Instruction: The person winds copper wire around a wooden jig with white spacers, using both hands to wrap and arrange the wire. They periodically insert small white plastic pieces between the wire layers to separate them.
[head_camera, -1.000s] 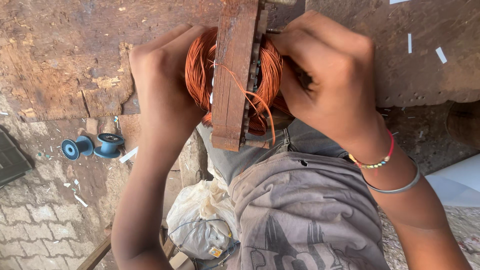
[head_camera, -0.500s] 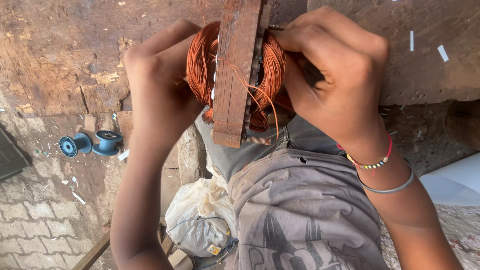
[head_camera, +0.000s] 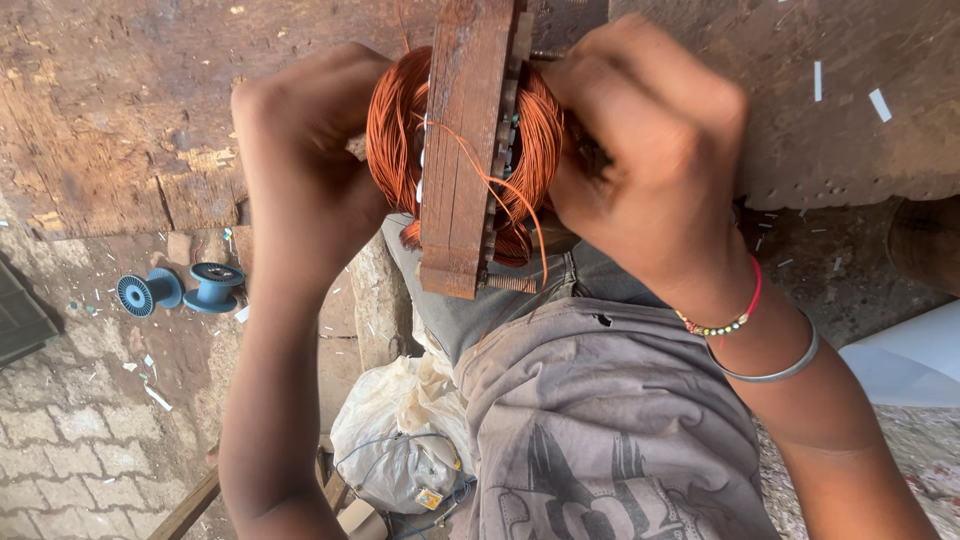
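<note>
Head view: left hand (head_camera: 300, 170) cups the copper wire coil (head_camera: 395, 130), fingers curled shut around it to steady it. Right hand (head_camera: 650, 150) clamps its fingers on the coil's other side. Between them stands the wooden block (head_camera: 462, 150), over the worn workbench (head_camera: 130, 90).

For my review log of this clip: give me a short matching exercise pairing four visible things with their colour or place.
Things:
1. copper wire coil
2. empty spools
3. bangle
4. plastic bag

Descriptions:
a. silver, on the right wrist
b. white, crumpled, below the bench edge
c. orange, wound around the wooden former
d. blue, lying on the paved ground at left

Pairs: 1-c, 2-d, 3-a, 4-b
</note>
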